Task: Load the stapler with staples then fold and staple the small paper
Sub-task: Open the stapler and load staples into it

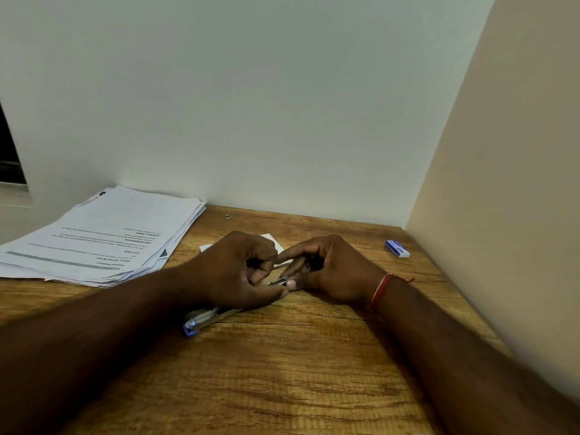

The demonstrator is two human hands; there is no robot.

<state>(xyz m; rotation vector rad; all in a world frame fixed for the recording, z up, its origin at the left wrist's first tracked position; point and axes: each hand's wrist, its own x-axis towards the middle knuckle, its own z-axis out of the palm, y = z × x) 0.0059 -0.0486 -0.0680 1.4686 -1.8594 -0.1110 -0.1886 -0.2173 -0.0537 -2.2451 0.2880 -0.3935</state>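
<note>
A blue and silver stapler [201, 321] lies on the wooden table [282, 372], its rear end sticking out below my left hand [238, 271]. My left hand is closed over the stapler's body. My right hand [326, 271] meets it at the stapler's metal front end, fingers pinched there; whether a staple strip is between them is hidden. A small white paper [273, 240] lies flat just behind both hands, mostly covered by them. The blue staple box [397, 248] sits at the right, near the wall.
A stack of printed sheets [103, 243] fills the table's back left. A tiny metal piece [227, 216] lies near the back wall. A side wall closes the table on the right.
</note>
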